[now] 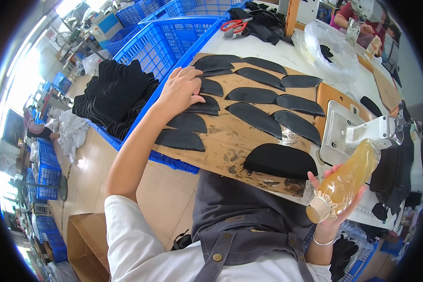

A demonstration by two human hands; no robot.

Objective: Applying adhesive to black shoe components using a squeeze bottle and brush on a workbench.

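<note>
My right hand point(347, 214) holds a clear plastic bottle point(350, 174) of cloudy yellow liquid. The bottle lies tilted, its wrapped, tan-capped end toward me. Over the left side of a worn brown board point(225, 145), my left hand point(181, 89) has its fingers apart and rests on or just above some black curved pieces point(203, 104). Part of those pieces is hidden under the hand. More flat half-moon pieces point(254, 95) lie across the board in loose rows. At the near right of the board sits a thicker black fabric piece point(281, 160).
A blue crate point(174, 44) stands behind the board. Stacked black fabric pieces point(115, 96) fill the left side. Red-handled scissors point(236, 27) lie at the back beside black scraps. A white sewing machine point(369, 131) borders the board's right. A cardboard box point(87, 246) stands on the floor.
</note>
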